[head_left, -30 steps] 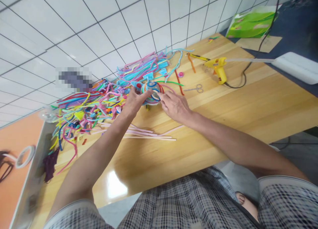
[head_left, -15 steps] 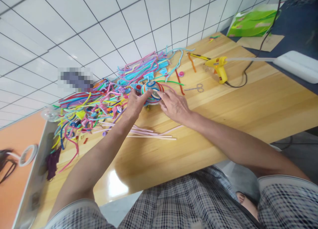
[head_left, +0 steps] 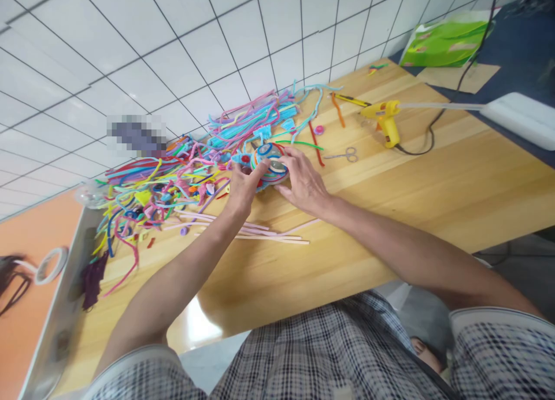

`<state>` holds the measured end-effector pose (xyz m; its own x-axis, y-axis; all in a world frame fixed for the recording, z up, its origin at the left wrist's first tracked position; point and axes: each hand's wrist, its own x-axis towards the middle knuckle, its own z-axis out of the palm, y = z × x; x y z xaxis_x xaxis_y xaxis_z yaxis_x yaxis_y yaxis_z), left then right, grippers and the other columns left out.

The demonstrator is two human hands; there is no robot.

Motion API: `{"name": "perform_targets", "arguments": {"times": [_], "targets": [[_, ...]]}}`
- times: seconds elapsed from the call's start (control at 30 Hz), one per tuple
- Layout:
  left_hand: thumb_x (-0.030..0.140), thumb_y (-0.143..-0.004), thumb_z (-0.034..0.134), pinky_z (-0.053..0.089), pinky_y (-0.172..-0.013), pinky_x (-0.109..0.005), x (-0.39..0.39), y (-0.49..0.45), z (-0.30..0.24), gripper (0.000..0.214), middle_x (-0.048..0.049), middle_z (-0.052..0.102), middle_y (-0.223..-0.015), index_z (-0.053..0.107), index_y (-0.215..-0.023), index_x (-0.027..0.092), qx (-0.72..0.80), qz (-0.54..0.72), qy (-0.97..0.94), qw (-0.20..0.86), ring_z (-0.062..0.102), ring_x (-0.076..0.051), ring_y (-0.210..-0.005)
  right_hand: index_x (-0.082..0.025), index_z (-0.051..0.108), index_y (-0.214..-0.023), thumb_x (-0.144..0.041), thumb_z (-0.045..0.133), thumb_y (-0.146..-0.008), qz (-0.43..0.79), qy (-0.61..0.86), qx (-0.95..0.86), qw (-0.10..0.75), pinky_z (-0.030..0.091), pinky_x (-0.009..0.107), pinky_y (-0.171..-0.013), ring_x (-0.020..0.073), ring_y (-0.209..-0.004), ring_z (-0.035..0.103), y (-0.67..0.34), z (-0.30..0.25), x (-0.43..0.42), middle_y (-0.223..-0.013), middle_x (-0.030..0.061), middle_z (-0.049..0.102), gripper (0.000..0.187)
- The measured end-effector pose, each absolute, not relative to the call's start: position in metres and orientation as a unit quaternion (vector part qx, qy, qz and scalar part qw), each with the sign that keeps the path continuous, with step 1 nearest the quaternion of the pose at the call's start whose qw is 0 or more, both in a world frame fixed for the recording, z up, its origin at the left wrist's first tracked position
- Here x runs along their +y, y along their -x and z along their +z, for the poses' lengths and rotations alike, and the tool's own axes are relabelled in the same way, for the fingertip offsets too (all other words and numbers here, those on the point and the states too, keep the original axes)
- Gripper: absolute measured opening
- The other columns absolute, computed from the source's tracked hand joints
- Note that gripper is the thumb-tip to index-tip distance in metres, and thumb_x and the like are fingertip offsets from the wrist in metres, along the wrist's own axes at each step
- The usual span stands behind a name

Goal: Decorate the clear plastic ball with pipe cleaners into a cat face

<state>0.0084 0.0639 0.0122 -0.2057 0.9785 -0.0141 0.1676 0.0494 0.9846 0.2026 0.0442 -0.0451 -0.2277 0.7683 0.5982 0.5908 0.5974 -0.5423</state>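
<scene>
Between my hands is a rounded craft piece [head_left: 269, 152] wound with blue, orange and white pipe cleaners, with clear, glassy patches on its top. My left hand [head_left: 247, 185] grips its left side, thumb laid over the front. From the right, my right hand [head_left: 303, 180] closes on it with fingers curled at its edge. Parts of the piece are hidden under my fingers. Pale pink pipe cleaners [head_left: 269, 233] lie just below my hands. A green pipe cleaner [head_left: 303, 144] lies behind my right hand.
Tangled pipe cleaners [head_left: 151, 197] cover the left of the wooden table [head_left: 390, 197]; blue and pink bundles [head_left: 251, 122] lie along the tiled wall. Scissors [head_left: 347, 155], a yellow glue gun [head_left: 385, 122] with a cord, and a yellow cutter [head_left: 352, 100] lie to the right.
The craft piece has turned and tilted in my hands, showing more of its blue-ringed top. My right fingers have shifted up along its edge. The whole view has moved slightly.
</scene>
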Motion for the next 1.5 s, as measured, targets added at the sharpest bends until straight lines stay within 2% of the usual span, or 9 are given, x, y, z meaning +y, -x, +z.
{"name": "perform_targets", "arguments": {"times": [0.1,0.27,0.47,0.67,0.9,1.07,1.2,1.5], "targets": [[0.083,-0.062,0.109,0.05,-0.074,-0.032,0.061,-0.01,0.006,0.086,0.0028,0.064,-0.089,0.06,-0.103,0.026,0.588,0.503,-0.478,0.417,0.065,-0.019,-0.082,-0.026,0.057,-0.158,-0.024,0.087,-0.096,0.108,0.419,-0.773,0.464,0.05,0.072,-0.142,0.0446,-0.174,0.052,-0.203,-0.053,0.05,-0.179,0.0251,0.059,0.069],[0.086,-0.062,0.108,0.054,-0.079,-0.033,0.057,-0.013,0.001,0.09,0.0003,0.071,-0.094,0.064,-0.11,0.023,0.567,0.516,-0.481,0.425,0.068,-0.02,-0.086,-0.027,0.056,-0.153,-0.027,0.091,-0.095,0.105,0.404,-0.764,0.492,0.058,0.072,-0.134,0.0456,-0.171,0.057,-0.203,-0.061,0.056,-0.175,0.0261,0.061,0.068],[0.083,-0.063,0.108,0.06,-0.093,-0.036,0.05,-0.015,0.001,0.09,-0.006,0.08,-0.11,0.065,-0.115,0.024,0.528,0.539,-0.474,0.454,0.076,-0.025,-0.104,-0.028,0.057,-0.151,-0.029,0.087,-0.099,0.084,0.389,-0.771,0.496,0.061,0.071,-0.131,0.0447,-0.169,0.06,-0.203,-0.062,0.057,-0.172,0.0255,0.065,0.06],[0.082,-0.069,0.106,0.058,-0.088,-0.034,0.049,-0.015,-0.001,0.083,-0.0037,0.078,-0.106,0.067,-0.113,0.023,0.531,0.539,-0.484,0.439,0.072,-0.021,-0.096,-0.026,0.057,-0.157,-0.029,0.082,-0.103,0.073,0.391,-0.782,0.479,0.057,0.073,-0.136,0.0438,-0.172,0.057,-0.205,-0.062,0.055,-0.177,0.0254,0.061,0.059],[0.087,-0.067,0.105,0.05,-0.083,-0.033,0.052,-0.013,-0.005,0.085,0.0014,0.067,-0.096,0.063,-0.108,0.024,0.571,0.528,-0.471,0.417,0.062,-0.018,-0.087,-0.03,0.057,-0.166,-0.03,0.078,-0.106,0.087,0.395,-0.796,0.451,0.049,0.078,-0.142,0.045,-0.176,0.051,-0.205,-0.053,0.05,-0.184,0.0214,0.057,0.063],[0.09,-0.07,0.1,0.05,-0.081,-0.033,0.049,-0.014,-0.002,0.085,-0.0001,0.067,-0.099,0.06,-0.108,0.025,0.571,0.521,-0.484,0.41,0.062,-0.019,-0.091,-0.027,0.064,-0.161,-0.045,0.065,-0.117,0.098,0.391,-0.789,0.464,0.051,0.072,-0.141,0.0415,-0.17,0.056,-0.206,-0.044,0.047,-0.177,0.0219,0.063,0.047],[0.088,-0.07,0.101,0.048,-0.078,-0.033,0.046,-0.016,-0.003,0.085,0.0018,0.063,-0.094,0.061,-0.108,0.025,0.563,0.53,-0.488,0.405,0.056,-0.018,-0.086,-0.029,0.071,-0.15,-0.053,0.056,-0.123,0.102,0.409,-0.77,0.48,0.054,0.068,-0.138,0.0383,-0.164,0.061,-0.204,-0.04,0.046,-0.169,0.0202,0.069,0.039],[0.081,-0.075,0.102,0.053,-0.085,-0.032,0.044,-0.018,-0.009,0.077,-0.0006,0.072,-0.105,0.063,-0.112,0.025,0.543,0.547,-0.483,0.415,0.066,-0.019,-0.094,-0.031,0.074,-0.139,-0.046,0.062,-0.119,0.113,0.43,-0.748,0.492,0.057,0.069,-0.135,0.0396,-0.16,0.064,-0.2,-0.038,0.046,-0.161,0.0184,0.073,0.027]]}}
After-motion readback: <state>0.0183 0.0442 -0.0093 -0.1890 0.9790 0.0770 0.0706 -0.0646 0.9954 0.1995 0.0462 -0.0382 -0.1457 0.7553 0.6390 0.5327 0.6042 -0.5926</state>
